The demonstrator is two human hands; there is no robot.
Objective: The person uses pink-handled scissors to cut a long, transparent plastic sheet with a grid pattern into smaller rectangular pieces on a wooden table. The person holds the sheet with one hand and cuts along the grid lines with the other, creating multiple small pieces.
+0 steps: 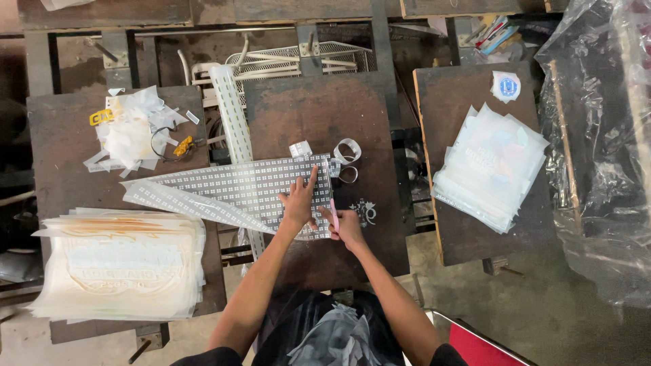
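Dotted sheet w/ tape rolls adjacent

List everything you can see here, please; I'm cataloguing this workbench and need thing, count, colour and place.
patterned sheet: one, translucent with a grid of small white marks, middle board
pink tool: one, pink, at the sheet's right edge
cut strips: a few, curled, clear, just past the sheet
left stack of printed films: one, whitish, near-left board
scrap pile: one, white with yellow bits, far-left board
right stack of printed films: one, whitish, right board
round sticker: one, white and blue, beyond the right stack
plastic sheeting: one, clear, far right
wire racks: white, behind the boards
left hand: pressed flat on the sheet
right hand: grips the pink tool
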